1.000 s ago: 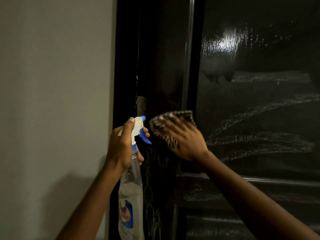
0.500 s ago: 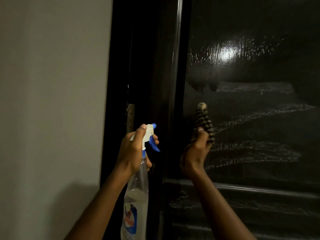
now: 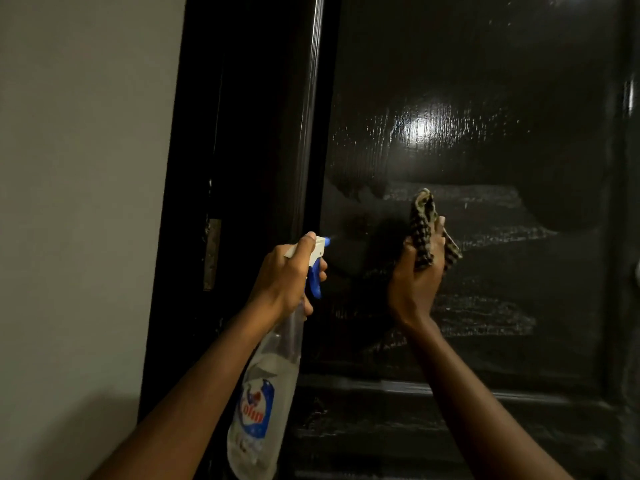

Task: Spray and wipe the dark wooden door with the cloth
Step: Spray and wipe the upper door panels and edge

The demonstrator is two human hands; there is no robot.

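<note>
The dark wooden door [image 3: 467,98] fills the right of the view, glossy, with wet streaks across its panel. My left hand [image 3: 287,278] grips the neck of a clear spray bottle [image 3: 263,393] with a white head and blue trigger, its nozzle pointing at the panel. A finger lies on the trigger. My right hand [image 3: 415,282] holds a bunched checked cloth [image 3: 424,230] upright, close in front of the panel, to the right of the nozzle. Whether the cloth touches the door I cannot tell.
A pale wall [image 3: 79,202] stands on the left. The black door frame [image 3: 194,202] runs down beside it, with a worn metal plate [image 3: 212,252] set in it. A raised moulding [image 3: 450,389] crosses the door below my hands.
My right hand lifted the cloth from a flat wipe at the door's left edge, bunched it and moved right onto the panel. The left hand swung the bottle's nozzle toward the panel.
</note>
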